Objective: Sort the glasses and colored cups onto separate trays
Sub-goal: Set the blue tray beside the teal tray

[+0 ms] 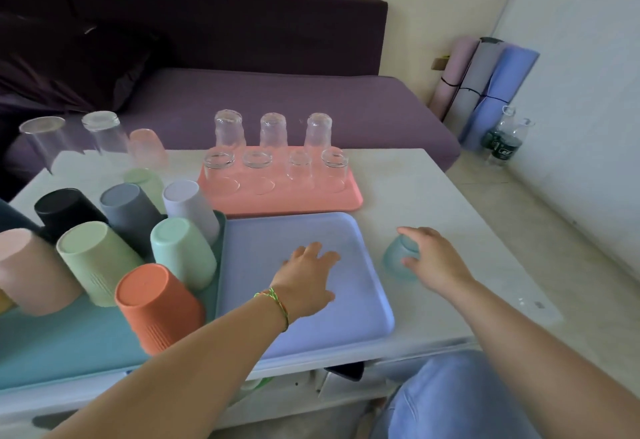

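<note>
Seen from the head, the right hand (436,258) curls its fingers and thumb round a see-through blue-green cup (394,263) and holds it. The cup is on the white table (415,189), just beside the right edge of the blue tray (346,317).

The left hand (308,275) is wide and flat, with its fingers spread over the bare middle of the blue tray. I cannot tell if it touches the tray.

Behind the blue tray lies the pink tray (287,203). Clear glasses (256,161) stand upside down on it in two rows.

On the left, the green tray (52,341) holds colored cups (93,258) upside down and close together. The orange cup (156,303) is the nearest one.

More glasses (104,133) stand at the table's far left corner, and a purple sofa (277,99) is behind.
</note>
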